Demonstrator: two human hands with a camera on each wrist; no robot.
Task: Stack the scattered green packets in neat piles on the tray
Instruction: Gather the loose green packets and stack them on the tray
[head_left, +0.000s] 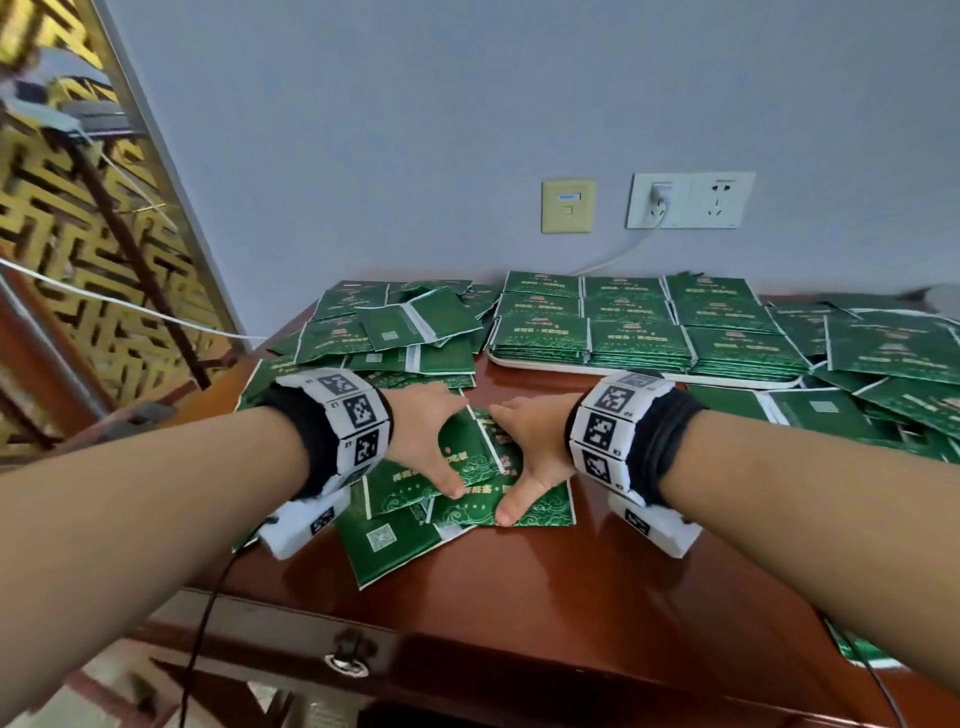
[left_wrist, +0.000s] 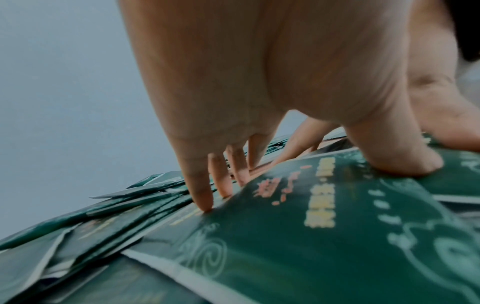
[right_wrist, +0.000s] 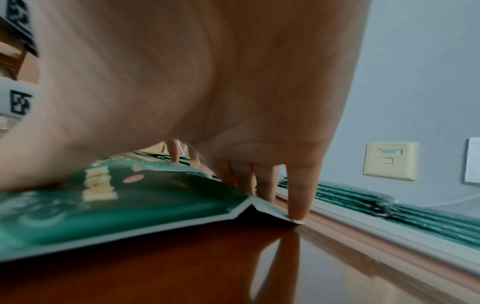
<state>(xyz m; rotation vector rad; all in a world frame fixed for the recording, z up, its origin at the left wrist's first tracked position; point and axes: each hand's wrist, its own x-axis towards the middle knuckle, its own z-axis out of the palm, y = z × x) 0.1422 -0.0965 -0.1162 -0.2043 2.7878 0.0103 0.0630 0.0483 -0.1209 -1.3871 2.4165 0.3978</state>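
A small overlapping bunch of green packets (head_left: 470, 460) lies at the middle front of the brown table (head_left: 597, 571). My left hand (head_left: 441, 441) and right hand (head_left: 511, 457) flank it. In the left wrist view, straight fingers (left_wrist: 202, 197) stand on the far edge of the bunch (left_wrist: 298, 236) and the thumb presses its top. In the right wrist view, fingertips (right_wrist: 297, 211) touch the table at the far edge of a packet (right_wrist: 155, 205), which buckles upward. The white tray (head_left: 571, 366) at the back right holds neat piles (head_left: 639, 332).
Loose packets are heaped at the back left (head_left: 395, 332) and spread over the right side (head_left: 883, 353). One packet lies back-up near the front edge (head_left: 389, 540). The wall carries sockets (head_left: 691, 200) with a cable plugged in. A gold lattice screen (head_left: 62, 234) stands at the left.
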